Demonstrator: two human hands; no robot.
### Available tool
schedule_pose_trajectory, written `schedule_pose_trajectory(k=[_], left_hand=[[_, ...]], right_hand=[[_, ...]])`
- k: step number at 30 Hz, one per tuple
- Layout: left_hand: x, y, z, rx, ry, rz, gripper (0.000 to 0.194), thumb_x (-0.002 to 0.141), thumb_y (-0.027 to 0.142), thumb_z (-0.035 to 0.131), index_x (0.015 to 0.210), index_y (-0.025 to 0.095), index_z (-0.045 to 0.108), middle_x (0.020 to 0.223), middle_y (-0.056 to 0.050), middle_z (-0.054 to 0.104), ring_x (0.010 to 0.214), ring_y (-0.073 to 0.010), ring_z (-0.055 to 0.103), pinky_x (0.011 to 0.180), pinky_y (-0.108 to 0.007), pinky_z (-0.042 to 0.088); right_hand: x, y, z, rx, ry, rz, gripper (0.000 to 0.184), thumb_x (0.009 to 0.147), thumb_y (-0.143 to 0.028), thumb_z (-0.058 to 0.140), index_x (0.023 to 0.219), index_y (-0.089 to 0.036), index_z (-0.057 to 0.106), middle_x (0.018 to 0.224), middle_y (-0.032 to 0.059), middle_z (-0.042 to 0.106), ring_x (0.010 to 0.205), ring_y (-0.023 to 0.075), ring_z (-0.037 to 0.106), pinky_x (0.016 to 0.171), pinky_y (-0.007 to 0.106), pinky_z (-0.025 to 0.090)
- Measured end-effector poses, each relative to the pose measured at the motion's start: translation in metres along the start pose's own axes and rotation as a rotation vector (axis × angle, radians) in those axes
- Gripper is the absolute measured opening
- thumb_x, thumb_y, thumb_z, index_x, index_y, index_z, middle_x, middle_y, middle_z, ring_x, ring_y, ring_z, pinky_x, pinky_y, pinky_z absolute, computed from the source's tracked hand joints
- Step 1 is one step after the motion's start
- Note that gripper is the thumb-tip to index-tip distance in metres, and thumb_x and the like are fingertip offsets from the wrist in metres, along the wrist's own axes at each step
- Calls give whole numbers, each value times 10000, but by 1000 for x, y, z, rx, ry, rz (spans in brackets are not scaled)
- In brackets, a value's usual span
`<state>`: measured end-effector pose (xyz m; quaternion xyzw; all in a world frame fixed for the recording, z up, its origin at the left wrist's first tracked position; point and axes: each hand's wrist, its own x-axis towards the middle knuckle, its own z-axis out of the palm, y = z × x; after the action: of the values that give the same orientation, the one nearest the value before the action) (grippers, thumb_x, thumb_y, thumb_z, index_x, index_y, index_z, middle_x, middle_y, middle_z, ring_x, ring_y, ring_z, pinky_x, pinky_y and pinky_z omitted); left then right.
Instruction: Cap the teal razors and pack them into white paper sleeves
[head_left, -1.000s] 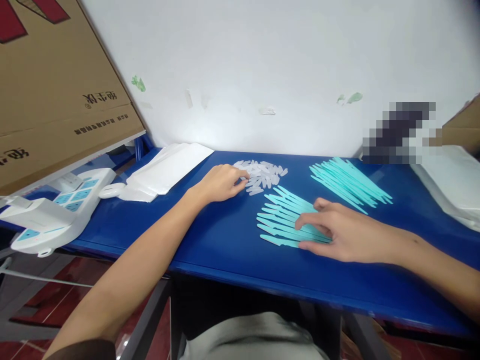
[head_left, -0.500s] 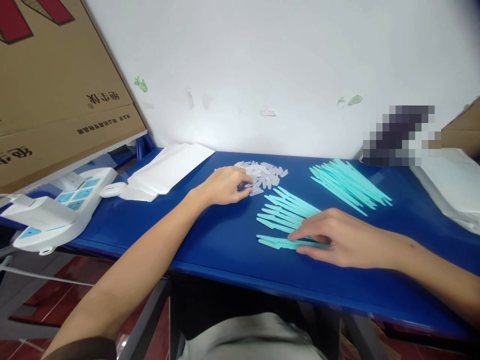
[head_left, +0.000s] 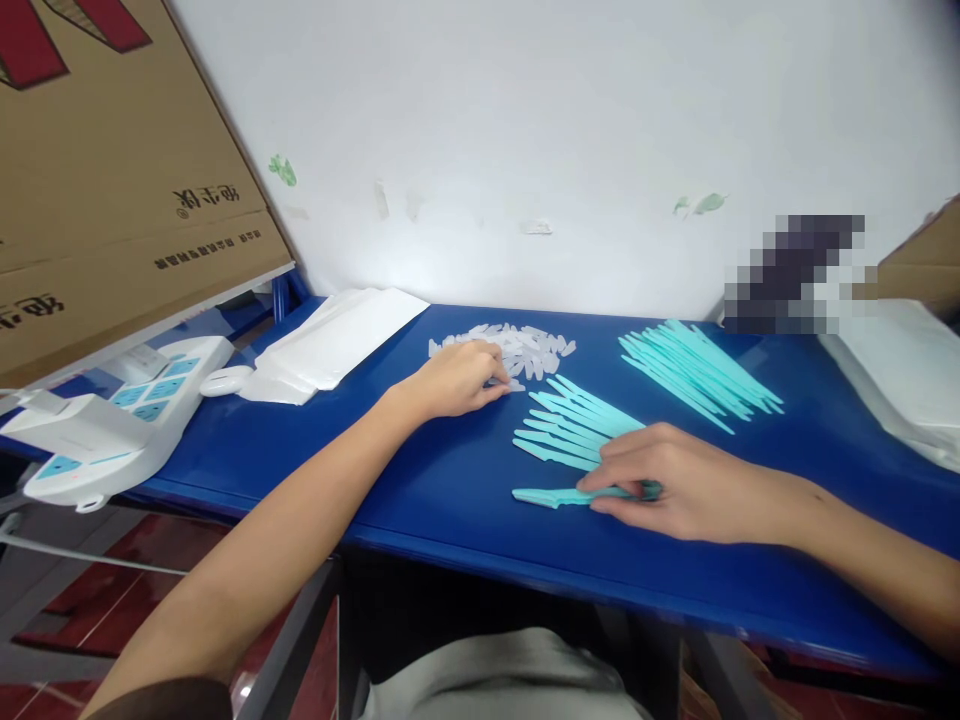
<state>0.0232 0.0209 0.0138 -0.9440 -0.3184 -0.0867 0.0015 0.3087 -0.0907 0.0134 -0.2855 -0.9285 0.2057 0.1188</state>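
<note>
My right hand (head_left: 649, 485) is closed in a pinch on a turquoise eyebrow razor (head_left: 551, 497), low over the front of the blue table, its narrow blade end pointing left. Just behind lies a fanned row of more turquoise razors (head_left: 570, 420). At the near side of a pile of small translucent plastic caps (head_left: 532, 350), my left hand (head_left: 469, 378) has thumb and finger together on one cap (head_left: 517, 385), which pokes out at the fingertips. Part of the pile is hidden behind that hand.
A second bundle of turquoise razors (head_left: 697, 370) lies at the back right. White bags (head_left: 341, 345) and a power strip (head_left: 161, 400) occupy the left, beside a large cardboard box (head_left: 135, 190). A white package (head_left: 900, 370) sits far right. A wall (head_left: 525, 150) rises behind the table (head_left: 450, 490).
My left thumb and finger have closed on a cap. At my right hand, two razor tips showed apart before; now a single razor shows, and the fingers are pinched more tightly.
</note>
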Motion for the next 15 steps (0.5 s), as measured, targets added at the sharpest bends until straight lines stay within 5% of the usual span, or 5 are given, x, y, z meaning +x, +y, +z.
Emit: schedule_pose_trajectory(k=[6, 12, 15], left_hand=[[0, -1, -1, -47, -1, 27, 194, 990, 251, 641, 998, 169, 817, 1085, -100, 771, 1002, -243, 690, 884, -362, 510], [0, -2, -2, -156, 19, 1, 173, 976, 268, 669, 966, 167, 809, 973, -86, 800, 873, -206, 715, 806, -325, 516], [0, -3, -2, -253, 34, -14, 116, 937, 233, 707, 910, 172, 802, 919, -62, 802, 832, -186, 717, 777, -307, 515]], right_hand=[[1, -1, 2, 31, 9, 2, 210, 993, -327, 647, 1012, -212, 822, 696, 3, 668, 616, 129, 592, 607, 276, 445], [-1, 0, 0, -66, 18, 94, 253, 991, -445, 634, 973, -266, 812, 643, -38, 595, 558, 127, 519, 945, 449, 466], [-2, 1, -2, -98, -23, 150, 271, 981, -489, 627, 954, -283, 801, 604, -39, 561, 582, 153, 507, 883, 439, 477]])
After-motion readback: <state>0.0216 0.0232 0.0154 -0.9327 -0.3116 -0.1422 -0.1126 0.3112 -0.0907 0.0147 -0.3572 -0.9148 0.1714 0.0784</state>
